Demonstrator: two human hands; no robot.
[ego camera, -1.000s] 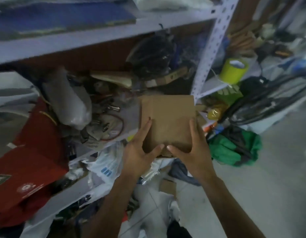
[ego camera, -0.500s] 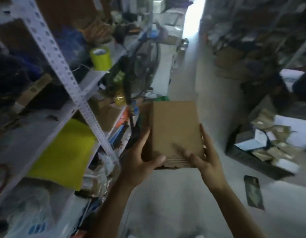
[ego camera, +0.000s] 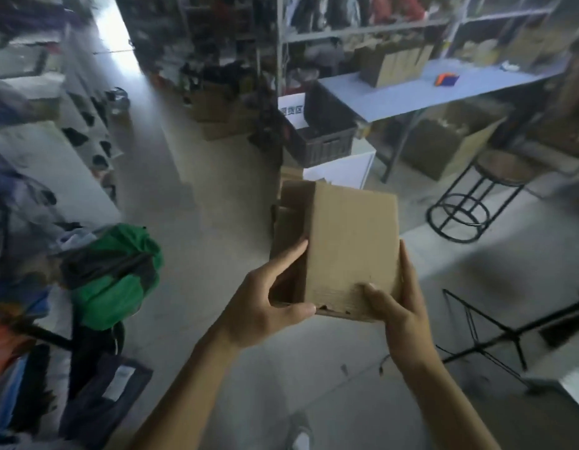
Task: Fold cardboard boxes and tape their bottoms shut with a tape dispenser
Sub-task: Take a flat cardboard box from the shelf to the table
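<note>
cardboard box (ego camera: pixel 350 251) sits between my hands: my left hand (ego camera: pixel 268 306) grips its near left corner, my right hand (ego camera: pixel 398 306) clasps its right edge.

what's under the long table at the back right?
Under the table sit a large open cardboard carton and, by its left end, a dark plastic crate with a white sign. The crate's contents and the floor behind the carton are hidden.

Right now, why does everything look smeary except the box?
Head view: the cardboard box and both hands, left hand and right hand, look fairly sharp; the green bag, shelves and table are blurred; the room is dim, with bright glare top left.
</note>
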